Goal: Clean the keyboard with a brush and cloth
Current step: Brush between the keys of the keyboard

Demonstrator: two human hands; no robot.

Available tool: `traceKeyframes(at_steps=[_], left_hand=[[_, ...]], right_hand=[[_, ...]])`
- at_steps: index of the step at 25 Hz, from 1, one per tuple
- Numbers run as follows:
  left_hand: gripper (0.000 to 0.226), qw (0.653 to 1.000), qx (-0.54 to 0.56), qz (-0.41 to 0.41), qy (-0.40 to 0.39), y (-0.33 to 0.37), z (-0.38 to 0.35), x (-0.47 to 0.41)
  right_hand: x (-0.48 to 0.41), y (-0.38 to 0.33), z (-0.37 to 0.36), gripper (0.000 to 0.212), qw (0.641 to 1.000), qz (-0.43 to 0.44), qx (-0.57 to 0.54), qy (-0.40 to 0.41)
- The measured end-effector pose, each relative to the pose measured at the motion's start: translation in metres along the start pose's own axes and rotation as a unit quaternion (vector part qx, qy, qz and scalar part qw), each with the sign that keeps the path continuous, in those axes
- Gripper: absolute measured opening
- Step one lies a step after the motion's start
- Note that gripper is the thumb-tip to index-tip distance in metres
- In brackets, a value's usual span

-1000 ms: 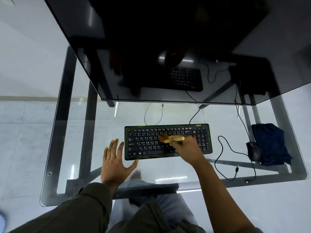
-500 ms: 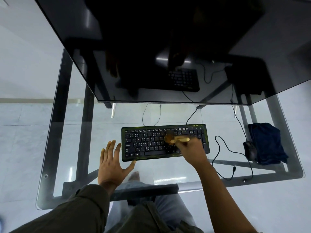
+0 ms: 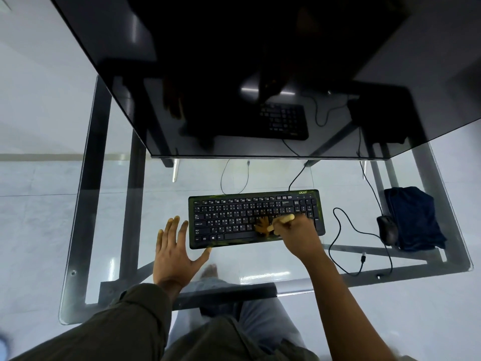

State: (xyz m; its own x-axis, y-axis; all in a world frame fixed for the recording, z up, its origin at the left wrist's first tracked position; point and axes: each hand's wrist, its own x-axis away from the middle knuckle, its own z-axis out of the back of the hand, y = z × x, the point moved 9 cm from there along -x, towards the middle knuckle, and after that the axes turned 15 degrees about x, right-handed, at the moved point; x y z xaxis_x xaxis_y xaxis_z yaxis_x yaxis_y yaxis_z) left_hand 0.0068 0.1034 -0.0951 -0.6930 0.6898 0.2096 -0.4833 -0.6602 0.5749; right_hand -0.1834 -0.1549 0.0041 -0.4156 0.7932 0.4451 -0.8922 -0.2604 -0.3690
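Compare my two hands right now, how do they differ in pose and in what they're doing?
The left hand lies open and flat on the glass desk, fingers spread, thumb against the keyboard's front left corner; the right hand is closed around a brush. The left hand holds nothing; the right hand presses the bristles onto the keys. The left hand sits beside the keyboard; the right hand is over its right half. Both are bare.

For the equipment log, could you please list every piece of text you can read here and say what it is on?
"acer": green brand mark at the far right corner of the keyboard.
Key legends: single letters such as "Z", "X", "C" show; the smaller markings are too blurred to read.
Nothing else carries readable text.
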Motion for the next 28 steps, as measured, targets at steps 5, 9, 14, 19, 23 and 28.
traceKeyframes(at_steps=[5, 9, 14, 19, 23, 28], left_hand=[[0.094, 1.0, 0.003, -0.004, 0.001, 0.001, 0.0, 0.0], [0.094, 1.0, 0.005, -0.004, 0.001, 0.0, 0.0, 0.0], [0.094, 1.0, 0.005, -0.005, -0.001, 0.0, 0.0, 0.0], [0.094, 1.0, 0.004, -0.007, 0.004, 0.001, 0.001, 0.001], [0.094, 1.0, 0.003, -0.009, 0.004, 0.001, 0.0, 0.001], [0.095, 1.0, 0.006, -0.008, 0.002, -0.001, -0.002, 0.0]], right_hand=[[0.002, 0.008, 0.007, 0.025, 1.0, -0.025, 0.016, -0.003], [0.007, 0.009, 0.013, 0.022, 0.999, -0.045, 0.004, 0.029], [0.013, 0.005, 0.0, 0.022, 0.999, -0.017, -0.039, -0.027], [0.018, 0.015, 0.015, 0.021, 0.998, -0.046, -0.008, 0.052], [0.022, 0.016, 0.015, 0.014, 0.995, -0.047, -0.048, 0.071], [0.021, 0.009, 0.003, 0.014, 0.997, -0.017, -0.059, 0.04]])
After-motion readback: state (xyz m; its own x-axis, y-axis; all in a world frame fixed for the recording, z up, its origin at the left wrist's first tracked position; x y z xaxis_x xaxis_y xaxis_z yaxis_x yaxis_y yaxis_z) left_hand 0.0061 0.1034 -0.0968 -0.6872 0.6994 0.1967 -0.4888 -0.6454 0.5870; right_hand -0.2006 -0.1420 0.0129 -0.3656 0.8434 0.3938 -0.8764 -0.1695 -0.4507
